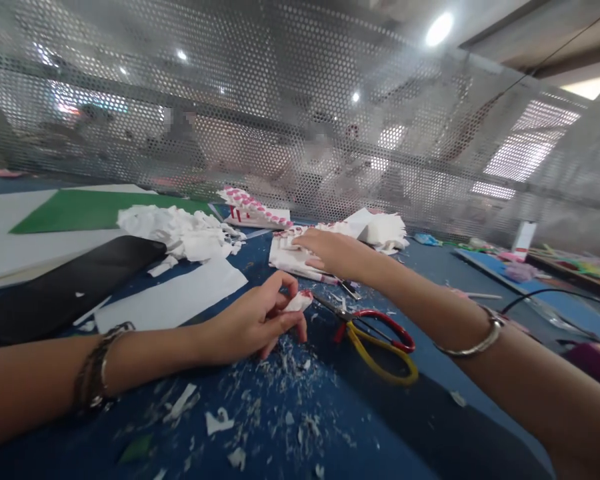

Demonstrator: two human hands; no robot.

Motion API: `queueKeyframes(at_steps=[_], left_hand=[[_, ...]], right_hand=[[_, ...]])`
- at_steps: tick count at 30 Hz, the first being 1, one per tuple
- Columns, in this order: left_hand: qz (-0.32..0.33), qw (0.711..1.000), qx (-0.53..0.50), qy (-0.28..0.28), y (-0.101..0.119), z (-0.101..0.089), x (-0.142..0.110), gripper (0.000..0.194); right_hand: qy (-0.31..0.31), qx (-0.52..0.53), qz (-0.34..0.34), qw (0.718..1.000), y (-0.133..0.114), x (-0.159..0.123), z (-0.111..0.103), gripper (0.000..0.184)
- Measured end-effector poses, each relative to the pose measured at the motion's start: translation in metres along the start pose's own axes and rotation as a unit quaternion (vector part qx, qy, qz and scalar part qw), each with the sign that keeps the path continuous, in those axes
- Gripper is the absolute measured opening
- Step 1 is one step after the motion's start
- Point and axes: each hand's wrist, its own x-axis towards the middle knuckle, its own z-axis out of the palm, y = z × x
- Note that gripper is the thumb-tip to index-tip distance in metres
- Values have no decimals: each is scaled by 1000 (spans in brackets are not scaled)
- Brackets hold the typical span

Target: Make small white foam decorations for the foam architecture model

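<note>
Between the fingertips of my left hand [263, 317] is a small white piece with a red edge [299, 303], perhaps paper or cloth; the fingers are closed on it. My right hand [327, 253] reaches forward over a white stack with dark red marks [287, 259]. Its fingers are stretched out, and whether they touch the stack is unclear. Scissors with one red and one yellow handle [383, 357] lie just right of my left hand, beneath my right forearm. Small white scraps [293, 380] litter the blue table around them.
A heap of white scraps [185, 230] and a black flat case [70, 287] lie left, near green sheet [95, 210]. White strips with pink dots [255, 205] stand behind. More white pieces [385, 230] sit farther right. A perforated metal screen [300, 100] closes off the far side.
</note>
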Motion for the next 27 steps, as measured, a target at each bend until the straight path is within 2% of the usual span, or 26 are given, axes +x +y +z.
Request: queueKeyframes(at_steps=[4,7,9,11,12,14,17,20,23,27], left_hand=[[-8,1000,13,-14,-1,-2,1,11],[-3,999,26,-20,0,-3,2,15],[1,999,28,-17,1,-3,2,17],[-2,999,35,-10,2,-2,2,19],[-8,999,38,-8,2,-2,1,22],[-26,999,34,-5,2,-2,0,27],[-42,999,14,-8,1,-3,0,34],[-44,999,3,-3,1,-4,0,36],[-37,999,13,7,3,-3,0,35],[-17,998,61,0,8,0,-4,28]], right_hand=[[13,4,38,999,12,-31,-16,27],[-43,14,147,988,22,-71,-28,22],[-61,13,208,976,22,-95,-28,21],[-91,66,207,972,16,-112,-19,21],[-87,105,189,972,10,-118,-13,19],[-63,154,146,975,-3,-123,1,17],[-24,159,146,976,-19,-123,16,18],[-32,192,132,972,-26,-123,20,20],[-46,220,155,962,-29,-126,22,25],[-26,207,200,957,-29,-128,29,12]])
